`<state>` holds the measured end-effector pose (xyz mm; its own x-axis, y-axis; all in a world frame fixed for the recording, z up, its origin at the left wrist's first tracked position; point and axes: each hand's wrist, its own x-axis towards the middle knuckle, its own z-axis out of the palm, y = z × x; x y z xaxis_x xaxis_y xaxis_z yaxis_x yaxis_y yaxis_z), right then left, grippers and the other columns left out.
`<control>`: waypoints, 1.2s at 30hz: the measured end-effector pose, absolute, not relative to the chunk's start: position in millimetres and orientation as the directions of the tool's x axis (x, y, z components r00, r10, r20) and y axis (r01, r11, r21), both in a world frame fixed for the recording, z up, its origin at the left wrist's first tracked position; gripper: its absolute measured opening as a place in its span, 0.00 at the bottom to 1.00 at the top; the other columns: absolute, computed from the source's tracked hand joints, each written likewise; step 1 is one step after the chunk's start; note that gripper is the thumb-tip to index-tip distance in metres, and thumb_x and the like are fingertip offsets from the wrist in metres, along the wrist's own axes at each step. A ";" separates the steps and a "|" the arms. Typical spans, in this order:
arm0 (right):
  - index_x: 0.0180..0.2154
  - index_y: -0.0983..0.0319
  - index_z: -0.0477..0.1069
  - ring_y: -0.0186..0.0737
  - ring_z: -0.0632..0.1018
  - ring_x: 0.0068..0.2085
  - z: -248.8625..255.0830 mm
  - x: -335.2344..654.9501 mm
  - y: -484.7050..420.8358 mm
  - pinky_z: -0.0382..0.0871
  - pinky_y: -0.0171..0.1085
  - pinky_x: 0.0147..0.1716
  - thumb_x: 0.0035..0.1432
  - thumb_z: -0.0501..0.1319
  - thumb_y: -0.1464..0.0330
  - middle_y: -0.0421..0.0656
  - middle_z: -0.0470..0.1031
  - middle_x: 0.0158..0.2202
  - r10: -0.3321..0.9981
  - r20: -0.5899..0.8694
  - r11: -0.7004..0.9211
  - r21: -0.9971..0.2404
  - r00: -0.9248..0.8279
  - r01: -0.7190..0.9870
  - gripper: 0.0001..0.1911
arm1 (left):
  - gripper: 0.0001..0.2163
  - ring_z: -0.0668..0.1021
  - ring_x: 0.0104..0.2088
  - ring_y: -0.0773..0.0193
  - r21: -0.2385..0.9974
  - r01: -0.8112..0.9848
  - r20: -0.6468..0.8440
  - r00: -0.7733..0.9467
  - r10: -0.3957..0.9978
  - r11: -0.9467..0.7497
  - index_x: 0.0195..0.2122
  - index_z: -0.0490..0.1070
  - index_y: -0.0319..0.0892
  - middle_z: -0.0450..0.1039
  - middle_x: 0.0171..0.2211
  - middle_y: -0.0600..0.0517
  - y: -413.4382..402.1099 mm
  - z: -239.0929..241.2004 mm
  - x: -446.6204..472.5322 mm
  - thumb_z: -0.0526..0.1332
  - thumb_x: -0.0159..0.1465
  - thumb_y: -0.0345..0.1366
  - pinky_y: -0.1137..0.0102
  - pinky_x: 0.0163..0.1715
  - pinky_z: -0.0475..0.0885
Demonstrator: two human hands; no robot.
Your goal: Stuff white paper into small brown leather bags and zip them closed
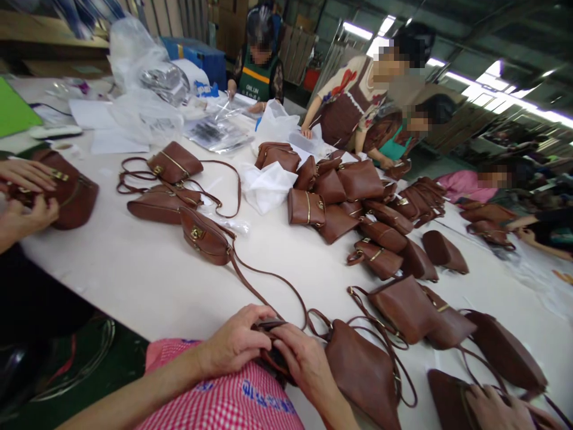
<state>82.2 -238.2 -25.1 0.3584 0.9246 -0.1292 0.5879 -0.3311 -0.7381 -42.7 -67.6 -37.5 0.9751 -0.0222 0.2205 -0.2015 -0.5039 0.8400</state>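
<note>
My left hand point(236, 343) and my right hand point(305, 362) meet at the table's near edge, over my pink checked garment point(233, 403). Both are closed on a small dark brown leather piece point(270, 351); whether it is a bag or a coiled strap I cannot tell. A long strap point(264, 286) runs from just beside my hands up to a brown shoulder bag point(205, 236). Another brown bag point(364, 373) lies just right of my right hand.
Several brown bags point(353, 203) are heaped mid-table, with more along the right. White and clear plastic wrapping point(267, 185) lies among them. At the left edge, another person's hands point(24, 197) hold a bag point(74, 194). More people work across the white table point(134, 280). Someone's hand point(492, 409) rests at the bottom right.
</note>
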 end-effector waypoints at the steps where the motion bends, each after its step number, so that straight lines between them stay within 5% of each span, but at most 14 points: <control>1: 0.49 0.54 0.73 0.39 0.78 0.48 -22.4 82.9 -236.9 0.70 0.35 0.48 0.67 0.52 0.69 0.43 0.78 0.48 0.920 -0.159 -0.355 -0.726 0.358 0.590 0.14 | 0.12 0.69 0.53 0.56 0.840 -0.208 0.226 0.974 -0.026 -0.501 0.38 0.78 0.46 0.66 0.54 0.48 -67.8 -37.1 -41.2 0.56 0.62 0.25 0.62 0.56 0.67; 4: 0.50 0.54 0.74 0.40 0.80 0.45 -13.4 86.0 -228.4 0.71 0.36 0.45 0.67 0.53 0.69 0.43 0.79 0.46 0.891 -0.251 -0.447 -0.627 0.378 0.639 0.15 | 0.12 0.69 0.54 0.56 0.843 -0.224 0.220 0.973 -0.067 -0.488 0.35 0.78 0.47 0.66 0.55 0.49 -66.2 -36.4 -37.6 0.56 0.63 0.26 0.61 0.57 0.65; 8: 0.44 0.54 0.77 0.40 0.81 0.38 -10.6 90.9 -218.4 0.72 0.34 0.37 0.68 0.53 0.67 0.42 0.79 0.38 0.875 -0.313 -0.483 -0.505 0.370 0.715 0.14 | 0.17 0.67 0.56 0.56 0.922 -0.116 0.108 0.993 -0.042 -0.370 0.50 0.71 0.47 0.65 0.56 0.46 -56.0 -40.7 -41.0 0.57 0.61 0.25 0.60 0.58 0.64; 14: 0.47 0.60 0.72 0.42 0.79 0.43 -33.2 87.8 -230.2 0.73 0.38 0.45 0.67 0.52 0.70 0.46 0.78 0.42 0.891 -0.154 -0.412 -0.670 0.427 0.617 0.12 | 0.14 0.72 0.43 0.60 0.929 0.174 -0.140 0.982 0.125 -0.327 0.43 0.68 0.44 0.71 0.41 0.52 -47.7 -61.1 -49.6 0.58 0.56 0.25 0.65 0.46 0.68; 20: 0.57 0.55 0.65 0.40 0.77 0.49 -30.5 91.1 -244.0 0.73 0.37 0.49 0.66 0.53 0.72 0.45 0.74 0.51 0.960 -0.145 -0.268 -0.727 0.241 0.632 0.19 | 0.08 0.72 0.37 0.62 0.945 0.197 -0.156 0.973 0.171 -0.262 0.36 0.69 0.43 0.70 0.34 0.53 -54.9 -62.1 -42.1 0.58 0.56 0.26 0.69 0.39 0.68; 25: 0.53 0.57 0.69 0.41 0.80 0.44 -38.9 87.3 -242.1 0.76 0.36 0.44 0.65 0.51 0.75 0.46 0.76 0.47 0.928 -0.124 -0.346 -0.630 0.350 0.695 0.18 | 0.09 0.73 0.37 0.62 0.952 0.234 -0.212 0.969 0.124 -0.197 0.39 0.70 0.43 0.72 0.36 0.54 -60.4 -45.0 -38.2 0.60 0.56 0.29 0.69 0.40 0.68; 29: 0.54 0.58 0.68 0.41 0.81 0.43 -48.7 82.4 -240.0 0.77 0.35 0.41 0.65 0.50 0.74 0.47 0.76 0.48 0.916 -0.104 -0.372 -0.578 0.387 0.726 0.18 | 0.10 0.72 0.37 0.61 0.922 0.239 -0.191 0.965 0.179 -0.304 0.37 0.69 0.42 0.70 0.35 0.54 -68.0 -42.7 -32.9 0.63 0.54 0.29 0.68 0.39 0.68; 33: 0.56 0.63 0.66 0.45 0.79 0.46 -41.2 76.8 -256.7 0.77 0.39 0.41 0.68 0.47 0.71 0.52 0.75 0.50 0.914 0.098 -0.299 -0.496 0.395 0.815 0.18 | 0.06 0.71 0.37 0.60 0.880 0.173 -0.104 0.979 0.175 -0.443 0.34 0.68 0.41 0.70 0.33 0.52 -73.5 -44.9 -27.9 0.61 0.56 0.27 0.67 0.39 0.66; 36: 0.54 0.64 0.66 0.49 0.78 0.48 -30.5 67.2 -278.2 0.75 0.43 0.43 0.67 0.52 0.60 0.55 0.73 0.52 0.892 0.209 -0.283 -0.435 0.401 0.855 0.20 | 0.06 0.72 0.37 0.60 0.877 0.151 -0.084 0.983 0.166 -0.456 0.35 0.68 0.41 0.71 0.33 0.52 -75.1 -44.1 -27.8 0.61 0.56 0.27 0.67 0.38 0.67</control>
<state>67.2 -278.2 -30.5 0.4013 0.8918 0.2090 0.8549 -0.2827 -0.4351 -27.8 -75.1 -44.1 0.9826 0.1656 -0.0836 0.1515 -0.4561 0.8770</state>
